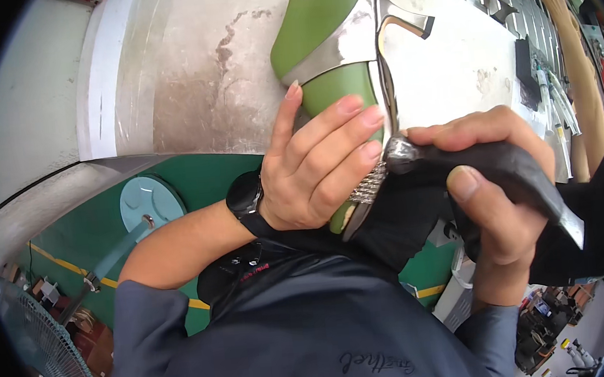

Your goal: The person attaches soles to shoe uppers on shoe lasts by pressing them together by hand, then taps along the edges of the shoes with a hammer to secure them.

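Left hand (309, 172) clasps green shoe last (338, 86), long axis fore-aft; right hand (512, 224), wrapped round black hammer (490, 163), sits just rightward.

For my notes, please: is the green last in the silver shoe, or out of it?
In: the shoe wraps around the last, whose green surface shows through its open side and beyond its back part.

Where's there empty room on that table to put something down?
Left of the silver shoe, the tabletop is bare, though stained, over to the pale strip. Another bare patch lies between the shoe and the tubes on the right. It's crowded where the left hand holds the shoe and the right hand grips a black tool.
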The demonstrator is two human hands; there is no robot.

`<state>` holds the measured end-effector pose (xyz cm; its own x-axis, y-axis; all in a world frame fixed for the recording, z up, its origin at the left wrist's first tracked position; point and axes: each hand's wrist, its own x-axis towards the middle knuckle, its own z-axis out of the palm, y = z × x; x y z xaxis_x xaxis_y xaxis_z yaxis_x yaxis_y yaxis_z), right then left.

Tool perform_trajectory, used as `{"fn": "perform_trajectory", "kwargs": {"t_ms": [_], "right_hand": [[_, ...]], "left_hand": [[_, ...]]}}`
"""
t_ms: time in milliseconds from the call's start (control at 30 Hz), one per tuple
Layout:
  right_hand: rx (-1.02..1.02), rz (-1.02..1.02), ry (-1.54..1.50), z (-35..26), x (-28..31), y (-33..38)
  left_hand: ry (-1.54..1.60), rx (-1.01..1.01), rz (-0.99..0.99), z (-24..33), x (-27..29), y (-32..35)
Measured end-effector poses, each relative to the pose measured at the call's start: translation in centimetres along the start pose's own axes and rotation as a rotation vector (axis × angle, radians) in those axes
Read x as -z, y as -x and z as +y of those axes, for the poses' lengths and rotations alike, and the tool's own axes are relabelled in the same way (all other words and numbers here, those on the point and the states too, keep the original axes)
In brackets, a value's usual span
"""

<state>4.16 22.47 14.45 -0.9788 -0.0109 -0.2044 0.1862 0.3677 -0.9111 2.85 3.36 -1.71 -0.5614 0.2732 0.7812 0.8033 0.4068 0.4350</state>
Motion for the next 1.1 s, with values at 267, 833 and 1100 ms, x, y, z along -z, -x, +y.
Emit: {"fn": "perform_trajectory", "kwargs": {"t_ms": [267,833,1100], "right_hand": [[0.417,-0.359,0.198,0.5,1.6,-0.6],[0.481,-0.093,0.118,3.2,-3.5,6.3],[0.457,0.650,-0.161,1.1,-1.2,6.2]], "left_hand": [[0.037,0.048,-0.023,0.0,0.3,-0.2],[0.019,0.021,0.031,0.1,-0.5,0.2],[0.039,-0.019,0.049,-0.2,-0.6,0.3]]}}
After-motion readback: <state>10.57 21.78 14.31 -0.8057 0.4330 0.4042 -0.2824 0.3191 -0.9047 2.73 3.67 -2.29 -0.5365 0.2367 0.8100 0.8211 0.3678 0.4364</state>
